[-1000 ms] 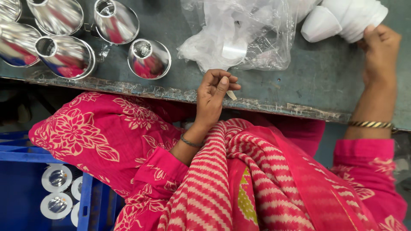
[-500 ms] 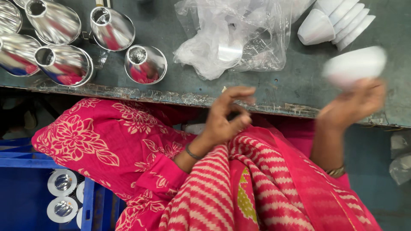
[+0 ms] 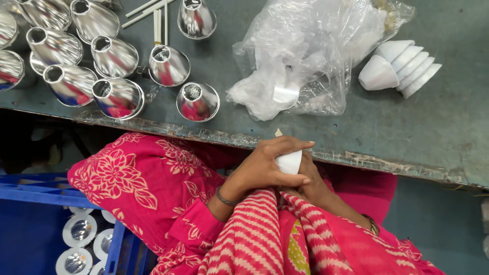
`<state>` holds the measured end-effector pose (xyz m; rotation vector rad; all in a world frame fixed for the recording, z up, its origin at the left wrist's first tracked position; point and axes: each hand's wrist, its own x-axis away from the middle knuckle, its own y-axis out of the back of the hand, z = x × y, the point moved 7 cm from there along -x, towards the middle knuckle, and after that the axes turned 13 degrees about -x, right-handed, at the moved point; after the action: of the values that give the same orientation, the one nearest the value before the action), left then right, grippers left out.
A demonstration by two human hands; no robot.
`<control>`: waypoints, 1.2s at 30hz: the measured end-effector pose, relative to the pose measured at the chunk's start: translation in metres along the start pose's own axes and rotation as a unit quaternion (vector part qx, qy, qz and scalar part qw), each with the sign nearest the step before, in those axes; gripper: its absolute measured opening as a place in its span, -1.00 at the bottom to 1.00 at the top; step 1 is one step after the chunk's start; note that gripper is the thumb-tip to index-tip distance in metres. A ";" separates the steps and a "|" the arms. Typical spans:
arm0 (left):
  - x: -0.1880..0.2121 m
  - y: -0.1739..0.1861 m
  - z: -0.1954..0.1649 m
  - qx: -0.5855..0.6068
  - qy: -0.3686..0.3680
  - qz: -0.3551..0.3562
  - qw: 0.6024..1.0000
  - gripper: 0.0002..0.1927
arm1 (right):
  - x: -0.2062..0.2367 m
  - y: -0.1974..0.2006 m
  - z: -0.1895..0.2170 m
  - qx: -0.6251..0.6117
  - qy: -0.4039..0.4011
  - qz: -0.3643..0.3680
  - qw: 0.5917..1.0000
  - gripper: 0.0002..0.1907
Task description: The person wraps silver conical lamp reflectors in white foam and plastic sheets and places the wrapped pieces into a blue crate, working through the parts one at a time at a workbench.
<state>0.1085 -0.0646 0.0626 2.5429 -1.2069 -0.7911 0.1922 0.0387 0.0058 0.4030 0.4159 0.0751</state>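
White cup (image 3: 289,162): we judge it light, thin, crushable; best held by its sides. Our left hand (image 3: 265,165) and right hand (image 3: 311,183) close around it.

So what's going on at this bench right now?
A person in pink clothes holds a small white cone in both hands, left hand on top, right hand beneath, just below the edge of the grey table. On the table sit shiny metal reflector cones, a crumpled plastic bag and a stack of white cones.
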 end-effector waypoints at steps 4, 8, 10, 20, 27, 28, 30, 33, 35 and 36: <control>0.002 0.006 0.008 -0.013 0.023 -0.001 1.000 -0.29 | 0.003 0.002 -0.011 0.040 -0.019 0.034 0.998 -0.48; 0.007 0.013 0.030 0.039 0.084 -0.078 0.993 -0.31 | -0.004 0.019 -0.012 0.113 -0.054 0.017 0.992 -0.58; 0.008 0.010 0.045 0.101 0.115 -0.127 0.980 -0.36 | -0.010 0.029 -0.006 0.151 -0.071 0.004 0.986 -0.62; 0.018 -0.025 0.093 0.498 0.138 -0.292 0.805 -0.55 | -0.011 0.011 0.044 0.135 0.149 -0.105 0.974 -0.73; 0.012 -0.018 0.082 0.537 0.130 -0.220 0.804 -0.42 | -0.005 0.035 -0.012 0.115 -0.130 -0.122 0.977 -0.31; 0.012 -0.021 0.080 0.532 0.132 -0.204 0.811 -0.42 | -0.005 0.040 -0.017 0.086 -0.173 -0.124 0.973 -0.15; 0.014 -0.029 0.077 0.523 0.142 -0.172 0.823 -0.42 | -0.012 0.041 -0.008 0.063 -0.149 -0.032 0.986 -0.08; 0.017 -0.032 0.076 0.453 0.145 -0.183 0.860 -0.44 | -0.020 0.052 0.012 -0.091 -0.116 0.060 0.987 -0.04; 0.019 -0.028 0.078 0.454 0.136 -0.212 0.855 -0.47 | -0.020 0.054 0.015 -0.243 -0.157 0.049 0.956 -0.15; 0.020 -0.025 0.078 0.454 0.130 -0.226 0.852 -0.48 | -0.018 0.053 0.009 -0.321 -0.207 0.015 0.924 -0.25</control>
<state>0.0923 -0.0612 -0.0200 3.6162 -1.0385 0.1759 0.1804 0.0817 0.0415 -0.2267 -0.0482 0.1470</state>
